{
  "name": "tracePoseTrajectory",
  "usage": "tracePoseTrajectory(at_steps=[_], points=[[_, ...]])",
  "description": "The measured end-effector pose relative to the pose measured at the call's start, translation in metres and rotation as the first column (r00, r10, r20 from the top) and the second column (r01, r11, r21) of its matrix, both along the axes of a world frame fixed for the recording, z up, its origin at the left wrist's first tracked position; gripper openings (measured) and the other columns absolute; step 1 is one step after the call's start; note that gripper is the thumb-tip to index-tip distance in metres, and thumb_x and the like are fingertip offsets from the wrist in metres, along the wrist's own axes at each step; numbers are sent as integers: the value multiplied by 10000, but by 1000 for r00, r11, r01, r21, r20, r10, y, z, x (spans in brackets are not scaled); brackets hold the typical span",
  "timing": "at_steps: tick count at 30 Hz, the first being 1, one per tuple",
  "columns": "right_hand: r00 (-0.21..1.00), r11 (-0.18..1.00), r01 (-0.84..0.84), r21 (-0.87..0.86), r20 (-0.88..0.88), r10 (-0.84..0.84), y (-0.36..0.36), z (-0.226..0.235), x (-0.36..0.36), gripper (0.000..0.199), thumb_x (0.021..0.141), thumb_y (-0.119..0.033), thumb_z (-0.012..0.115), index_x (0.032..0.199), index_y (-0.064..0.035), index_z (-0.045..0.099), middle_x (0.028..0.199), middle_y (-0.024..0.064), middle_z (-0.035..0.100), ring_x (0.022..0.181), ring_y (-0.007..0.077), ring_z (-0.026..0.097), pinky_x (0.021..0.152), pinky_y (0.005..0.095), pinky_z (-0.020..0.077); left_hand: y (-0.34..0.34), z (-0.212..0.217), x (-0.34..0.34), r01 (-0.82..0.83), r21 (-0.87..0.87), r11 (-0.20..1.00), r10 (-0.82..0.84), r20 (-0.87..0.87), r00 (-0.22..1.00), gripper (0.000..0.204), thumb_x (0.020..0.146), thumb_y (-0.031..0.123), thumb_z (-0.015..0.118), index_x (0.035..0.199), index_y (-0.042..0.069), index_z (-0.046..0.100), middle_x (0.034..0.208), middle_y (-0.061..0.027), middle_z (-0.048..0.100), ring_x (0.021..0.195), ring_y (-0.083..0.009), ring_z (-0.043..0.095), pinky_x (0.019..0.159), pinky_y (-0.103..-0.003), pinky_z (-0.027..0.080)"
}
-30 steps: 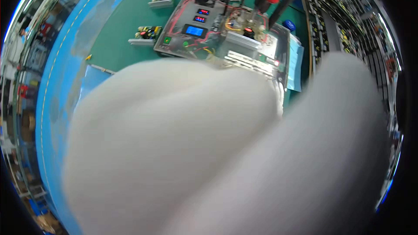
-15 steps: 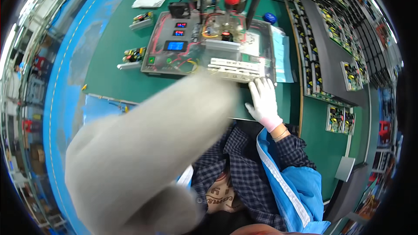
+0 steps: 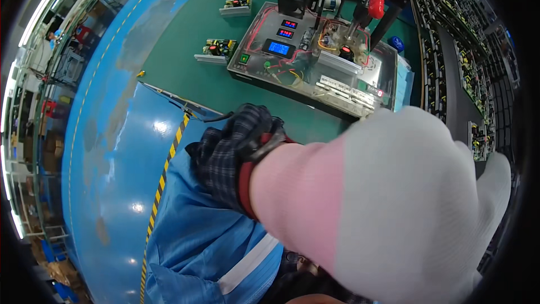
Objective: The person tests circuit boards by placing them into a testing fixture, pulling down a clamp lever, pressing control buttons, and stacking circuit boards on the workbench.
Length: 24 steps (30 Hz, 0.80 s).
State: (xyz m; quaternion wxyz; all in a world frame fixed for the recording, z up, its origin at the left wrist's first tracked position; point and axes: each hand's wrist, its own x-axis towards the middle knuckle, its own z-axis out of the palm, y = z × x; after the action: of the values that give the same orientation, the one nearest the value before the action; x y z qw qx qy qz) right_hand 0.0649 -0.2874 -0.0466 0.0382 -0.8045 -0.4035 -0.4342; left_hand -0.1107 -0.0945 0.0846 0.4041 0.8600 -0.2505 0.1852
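Hand (left, white-gloved), close up, openness and grip unclear

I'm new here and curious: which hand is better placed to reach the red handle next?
Probably the left hand: it is raised, roughly below the red handle in the picture. The right hand cannot be made out.

A shallow, clear-topped test box lies flat on the green desk, skewed so its front edge slants down to the right. Two red-lit readouts and a glowing blue screen sit at its left, with a green switch near the front left corner. Red and yellow wires run about it. A red-handled lever stands above a silver heat-sink bar; white labelled strips line the front.
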Motion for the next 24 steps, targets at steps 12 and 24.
tracePoseTrajectory(at_steps=[12,24], points=[[885,989,29,-147,-456,-94,-14,27,-21,833,652,-350,701,1362,-16,420,1392,211,411,1291,383,403,1133,529,249,-2,-6,4,26,-2,1000,-26,-10,1000,301,926,192,352,1069,44,573,1013,-129,631,806,-272,638,776,-384,520],[955,1000,21,10,-296,-17,-6,19,-18,776,600,-168,756,1299,-24,449,1310,185,462,1235,374,429,1123,503,271,1,26,-55,49,-102,994,-45,47,998,325,964,212,308,1055,44,571,987,-125,635,783,-269,642,759,-385,525]])
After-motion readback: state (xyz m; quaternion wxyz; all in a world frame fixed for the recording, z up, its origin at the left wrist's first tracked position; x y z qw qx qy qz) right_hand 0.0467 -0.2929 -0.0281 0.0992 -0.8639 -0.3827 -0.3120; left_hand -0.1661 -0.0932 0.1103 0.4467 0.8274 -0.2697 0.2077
